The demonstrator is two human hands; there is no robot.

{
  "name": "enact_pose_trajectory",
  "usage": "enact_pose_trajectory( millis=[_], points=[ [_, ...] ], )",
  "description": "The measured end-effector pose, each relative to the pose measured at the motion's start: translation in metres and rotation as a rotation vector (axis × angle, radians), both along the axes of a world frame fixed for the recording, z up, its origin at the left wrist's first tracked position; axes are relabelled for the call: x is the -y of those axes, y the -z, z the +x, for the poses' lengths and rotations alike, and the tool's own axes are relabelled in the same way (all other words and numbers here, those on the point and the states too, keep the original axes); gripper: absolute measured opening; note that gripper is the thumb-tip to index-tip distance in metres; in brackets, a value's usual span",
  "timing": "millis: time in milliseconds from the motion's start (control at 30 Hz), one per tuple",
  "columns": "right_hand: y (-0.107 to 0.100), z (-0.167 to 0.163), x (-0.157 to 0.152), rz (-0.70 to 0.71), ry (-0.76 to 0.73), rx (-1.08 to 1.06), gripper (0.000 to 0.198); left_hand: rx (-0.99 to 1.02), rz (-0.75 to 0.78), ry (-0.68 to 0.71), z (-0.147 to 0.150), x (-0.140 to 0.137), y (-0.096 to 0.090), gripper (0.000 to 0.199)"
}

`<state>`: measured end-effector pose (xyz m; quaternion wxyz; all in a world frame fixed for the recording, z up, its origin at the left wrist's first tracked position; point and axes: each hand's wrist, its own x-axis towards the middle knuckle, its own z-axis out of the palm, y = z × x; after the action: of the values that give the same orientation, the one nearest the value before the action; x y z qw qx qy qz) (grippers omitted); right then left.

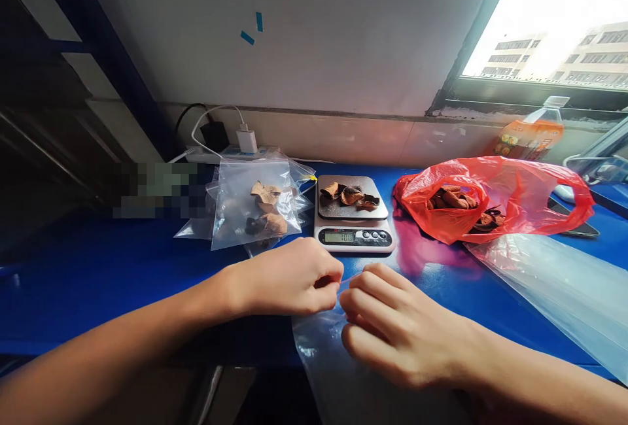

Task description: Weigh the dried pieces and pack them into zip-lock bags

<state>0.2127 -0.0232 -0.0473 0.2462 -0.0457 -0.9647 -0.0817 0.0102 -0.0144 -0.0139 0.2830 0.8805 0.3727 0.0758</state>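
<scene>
My left hand point(299, 278) and my right hand point(392, 323) are close together at the table's front edge, both closed on the top of a clear plastic zip bag point(324, 350). The bag hangs down below them, and nothing shows inside it. Just beyond my hands stands a small kitchen scale point(353, 232) with a lit display whose digits I cannot read surely. Several brown curled dried pieces point(350, 195) lie on its metal plate. To the right, a red plastic bag point(530, 206) lies open with more such dried pieces point(454, 198) inside.
Filled clear zip bags point(235, 206) are piled left of the scale. Behind them are a power strip and a white charger point(246, 140). Flat clear bags point(564, 288) lie at the right. An orange-labelled bottle point(532, 134) stands by the window on the blue table point(147, 268).
</scene>
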Motion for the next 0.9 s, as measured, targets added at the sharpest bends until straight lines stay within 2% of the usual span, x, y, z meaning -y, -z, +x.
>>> enact_pose_trajectory(
  millis=[133,267,500,600,800,900],
  points=[
    [0.003,0.002,-0.008,-0.012,0.052,0.010,0.022,0.037,0.047,-0.052,-0.005,0.001,-0.007,0.011],
    [0.000,0.004,-0.013,-0.012,0.104,-0.047,0.020,0.117,0.001,-0.046,-0.007,0.003,-0.014,0.016],
    [-0.002,0.007,-0.021,-0.124,0.187,-0.068,0.022,0.226,-0.034,-0.053,-0.013,0.002,-0.019,0.029],
    [0.000,0.007,-0.024,-0.124,0.177,-0.083,0.023,0.200,-0.115,-0.005,-0.013,0.003,-0.022,0.026],
    [0.002,0.006,-0.024,-0.129,0.124,-0.229,0.022,0.209,-0.066,-0.048,-0.009,0.006,-0.022,0.026],
    [-0.001,0.005,-0.019,-0.126,0.106,-0.200,0.022,0.169,-0.094,-0.011,-0.008,0.007,-0.022,0.022]
  ],
)
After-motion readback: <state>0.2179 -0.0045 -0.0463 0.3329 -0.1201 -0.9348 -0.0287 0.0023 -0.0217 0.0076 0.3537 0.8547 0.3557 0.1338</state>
